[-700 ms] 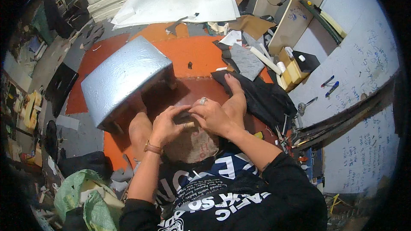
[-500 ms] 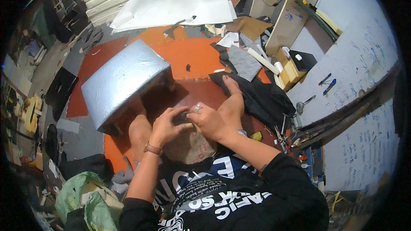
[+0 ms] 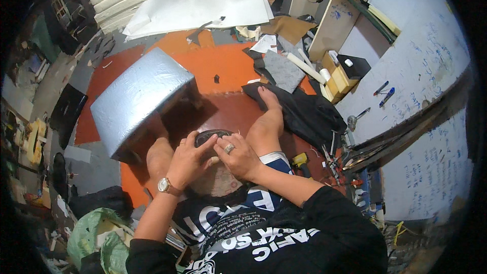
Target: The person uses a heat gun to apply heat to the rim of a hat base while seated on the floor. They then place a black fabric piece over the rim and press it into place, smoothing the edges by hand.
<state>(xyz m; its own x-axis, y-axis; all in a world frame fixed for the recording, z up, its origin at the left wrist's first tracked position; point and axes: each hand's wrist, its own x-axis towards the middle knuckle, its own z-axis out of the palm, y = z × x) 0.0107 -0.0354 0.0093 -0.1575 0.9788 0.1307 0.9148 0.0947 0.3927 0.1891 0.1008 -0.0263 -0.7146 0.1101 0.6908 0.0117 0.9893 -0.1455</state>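
In front of my lap, my left hand (image 3: 188, 158) and my right hand (image 3: 238, 158) grip a small dark piece with a rounded edge (image 3: 209, 135). Fingers and thumbs of both hands press on it, and much of it is covered. Its exact kind cannot be made out. Just below the hands, a round, flat-topped brownish block (image 3: 215, 181) with reddish marks rests between my legs. A watch is on my left wrist, and a ring shows on my right hand. Beyond my left knee stands a box-like form covered in silvery material (image 3: 139, 94).
Black cloth (image 3: 299, 114) lies by my right foot. A yellow-and-black tool (image 3: 302, 164) and several hand tools (image 3: 332, 160) are to the right. A green sack (image 3: 91, 231) stands at lower left; white sheeting (image 3: 203, 10) and scraps lie at the back.
My hands have turned and shifted slightly, so the dark piece's rounded edge now shows above the fingers. The yellow-and-black tool is more exposed beside my right leg.
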